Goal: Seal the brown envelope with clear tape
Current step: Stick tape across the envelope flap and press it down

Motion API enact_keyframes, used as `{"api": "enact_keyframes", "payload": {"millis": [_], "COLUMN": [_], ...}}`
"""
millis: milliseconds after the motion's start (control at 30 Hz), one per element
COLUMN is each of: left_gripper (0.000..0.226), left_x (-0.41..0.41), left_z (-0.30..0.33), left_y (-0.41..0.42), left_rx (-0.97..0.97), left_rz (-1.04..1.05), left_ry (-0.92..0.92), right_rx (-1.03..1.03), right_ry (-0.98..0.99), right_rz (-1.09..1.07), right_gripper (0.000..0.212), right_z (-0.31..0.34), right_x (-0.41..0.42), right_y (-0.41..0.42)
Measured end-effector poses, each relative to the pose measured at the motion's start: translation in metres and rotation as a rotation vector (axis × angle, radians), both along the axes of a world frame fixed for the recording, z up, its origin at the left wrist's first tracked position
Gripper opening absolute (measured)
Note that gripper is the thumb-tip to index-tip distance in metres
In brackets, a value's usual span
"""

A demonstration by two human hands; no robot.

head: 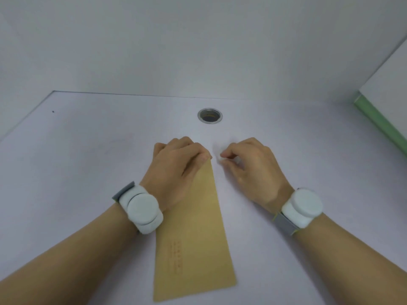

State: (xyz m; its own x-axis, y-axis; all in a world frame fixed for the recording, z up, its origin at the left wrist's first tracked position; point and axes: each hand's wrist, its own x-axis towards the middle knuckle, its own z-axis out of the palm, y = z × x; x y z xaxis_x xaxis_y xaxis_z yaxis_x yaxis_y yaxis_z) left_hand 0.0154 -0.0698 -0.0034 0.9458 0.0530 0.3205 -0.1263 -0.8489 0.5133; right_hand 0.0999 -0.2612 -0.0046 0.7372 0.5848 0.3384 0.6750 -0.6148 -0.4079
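- Brown envelope [196,234] lies flat on the pale desk [66,172], running lengthwise from bottom centre up to mid-frame.
- Left hand [176,168], fingers curled, presses down on the envelope's far end.
- Right hand [253,168], just right of that end, pinches something small and pale; too blurred to identify.
- Round metal grommet [209,115] sits above the hands.

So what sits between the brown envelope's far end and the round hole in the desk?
In the head view, only the left hand, pressing on the brown envelope at its far end; beyond its knuckles the desk is bare up to the round hole.
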Motion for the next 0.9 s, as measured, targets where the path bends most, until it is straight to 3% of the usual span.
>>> {"api": "enact_keyframes", "payload": {"millis": [233, 333, 400, 467, 600, 733, 900], "left_gripper": [0.033, 0.031, 0.028, 0.026, 0.025, 0.029, 0.028], "left_x": [-0.003, -0.005, -0.005, -0.005, -0.003, -0.003, -0.011], "left_z": [-0.002, 0.002, 0.003, 0.004, 0.004, 0.006, 0.013], "left_y": [-0.002, -0.004, -0.005, -0.005, -0.007, -0.007, -0.008], "left_rx": [-0.023, -0.054, -0.062, -0.077, -0.073, -0.074, 0.024], "left_rz": [-0.058, -0.060, -0.066, -0.074, -0.080, -0.068, -0.083], "left_ry": [-0.077, -0.101, -0.109, -0.107, -0.106, -0.110, -0.178], "right_rx": [0.011, 0.138, 0.349, 0.580, 0.782, 0.946, 0.950], "right_ry": [-0.034, -0.025, 0.115, 0.390, 0.755, 0.935, 0.955], "right_rz": [-0.001, -0.070, -0.095, -0.053, 0.007, 0.014, 0.066], "right_gripper": [0.012, 0.022, 0.025, 0.027, 0.034, 0.044, 0.045], "right_z": [-0.007, -0.001, 0.007, 0.016, 0.022, 0.023, 0.022], "right_x": [0.000, -0.005, -0.012, -0.022, -0.033, -0.033, -0.038], "right_y": [0.000, 0.001, 0.004, 0.008, 0.018, 0.021, 0.021]}}
